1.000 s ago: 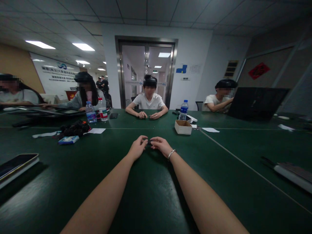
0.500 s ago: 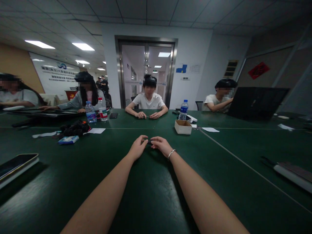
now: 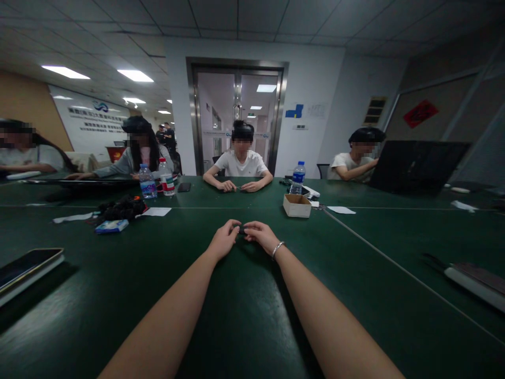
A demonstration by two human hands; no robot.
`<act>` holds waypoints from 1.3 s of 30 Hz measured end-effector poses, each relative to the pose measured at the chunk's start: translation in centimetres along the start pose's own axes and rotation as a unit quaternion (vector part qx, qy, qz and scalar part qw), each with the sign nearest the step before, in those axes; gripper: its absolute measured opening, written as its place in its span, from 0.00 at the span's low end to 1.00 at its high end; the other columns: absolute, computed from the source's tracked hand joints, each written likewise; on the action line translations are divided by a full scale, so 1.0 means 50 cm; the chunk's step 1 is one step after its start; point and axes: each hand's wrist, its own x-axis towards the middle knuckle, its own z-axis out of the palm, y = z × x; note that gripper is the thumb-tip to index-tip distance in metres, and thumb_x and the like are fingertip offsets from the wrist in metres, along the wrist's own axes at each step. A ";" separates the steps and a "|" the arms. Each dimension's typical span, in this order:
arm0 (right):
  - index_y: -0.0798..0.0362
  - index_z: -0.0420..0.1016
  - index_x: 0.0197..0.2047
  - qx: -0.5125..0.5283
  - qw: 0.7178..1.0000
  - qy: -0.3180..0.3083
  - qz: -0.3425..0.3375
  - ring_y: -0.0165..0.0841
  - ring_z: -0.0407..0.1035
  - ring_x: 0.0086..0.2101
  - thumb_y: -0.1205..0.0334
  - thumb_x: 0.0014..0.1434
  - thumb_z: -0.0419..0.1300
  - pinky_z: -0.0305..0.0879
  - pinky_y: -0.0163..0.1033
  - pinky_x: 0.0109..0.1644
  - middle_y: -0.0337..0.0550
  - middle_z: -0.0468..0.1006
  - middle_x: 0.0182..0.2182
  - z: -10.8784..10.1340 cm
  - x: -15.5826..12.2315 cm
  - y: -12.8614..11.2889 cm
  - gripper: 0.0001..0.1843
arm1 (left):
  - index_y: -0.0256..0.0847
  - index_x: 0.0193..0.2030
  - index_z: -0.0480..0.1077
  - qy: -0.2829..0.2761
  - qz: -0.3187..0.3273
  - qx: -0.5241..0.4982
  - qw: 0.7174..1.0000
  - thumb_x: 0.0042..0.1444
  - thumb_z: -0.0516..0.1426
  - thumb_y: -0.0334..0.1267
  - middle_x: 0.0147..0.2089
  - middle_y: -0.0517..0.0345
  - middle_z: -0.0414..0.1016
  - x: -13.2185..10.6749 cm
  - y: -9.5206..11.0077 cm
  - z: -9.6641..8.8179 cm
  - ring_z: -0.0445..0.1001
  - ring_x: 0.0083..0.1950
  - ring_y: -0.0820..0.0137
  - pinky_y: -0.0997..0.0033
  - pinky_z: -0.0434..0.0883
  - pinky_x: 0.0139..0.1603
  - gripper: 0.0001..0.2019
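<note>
Between my two hands, just over the green table, is a small dark object, too small and dim to name. My left hand pinches its left end between thumb and fingers. From the other side, my right hand, with a silver bracelet at the wrist, grips the right end. The fingertips cover much of the object. Beyond my hands and to the right stands a small open cardboard box.
Across the table a person in a white shirt has both hands on the tabletop. Bottles stand far left, another behind the box. Black cables and a blue-white packet lie left. A phone is at the near left.
My hands keep the same hold and place. At the far left, the large dark panel in front of a person has tilted flatter.
</note>
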 end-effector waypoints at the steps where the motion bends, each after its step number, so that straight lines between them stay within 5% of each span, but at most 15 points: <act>1: 0.59 0.71 0.34 0.000 1.000 -0.002 -0.001 0.24 0.69 0.22 0.72 0.45 0.63 0.66 0.27 0.25 0.40 0.75 0.24 0.000 0.000 0.000 0.10 | 0.43 0.48 0.64 -0.002 -0.003 -0.002 1.000 0.57 0.46 0.46 0.30 0.61 0.67 0.000 0.000 0.000 0.66 0.26 0.74 0.74 0.64 0.29 0.16; 7: 0.59 0.72 0.34 0.008 1.000 -0.001 -0.005 0.25 0.69 0.22 0.73 0.45 0.63 0.66 0.28 0.25 0.40 0.75 0.24 -0.002 0.003 0.002 0.10 | 0.41 0.47 0.66 0.035 0.013 -0.012 0.999 0.54 0.50 0.40 0.41 0.54 0.67 0.003 0.000 0.002 0.67 0.32 0.74 0.74 0.66 0.32 0.14; 16: 0.59 0.72 0.35 0.004 1.000 -0.011 -0.005 0.24 0.69 0.22 0.73 0.46 0.62 0.66 0.27 0.25 0.41 0.75 0.25 -0.003 0.003 0.005 0.09 | 0.42 0.42 0.67 0.007 -0.002 -0.008 1.000 0.57 0.44 0.47 0.25 0.62 0.65 -0.003 0.005 0.000 0.65 0.25 0.75 0.76 0.63 0.26 0.17; 25: 0.59 0.71 0.34 0.017 1.000 0.007 0.000 0.24 0.69 0.21 0.74 0.47 0.61 0.67 0.27 0.25 0.41 0.75 0.25 0.000 0.000 -0.002 0.09 | 0.41 0.42 0.66 0.023 0.003 -0.041 0.999 0.50 0.52 0.34 0.34 0.60 0.69 -0.001 0.005 0.000 0.68 0.27 0.76 0.77 0.64 0.28 0.11; 39: 0.59 0.71 0.34 0.019 1.000 0.016 0.006 0.24 0.70 0.21 0.73 0.47 0.61 0.67 0.26 0.24 0.41 0.75 0.25 0.002 -0.002 -0.005 0.09 | 0.41 0.33 0.69 0.030 -0.057 0.055 0.996 0.56 0.45 0.52 0.29 0.58 0.72 -0.007 0.012 -0.009 0.69 0.28 0.71 0.73 0.64 0.31 0.19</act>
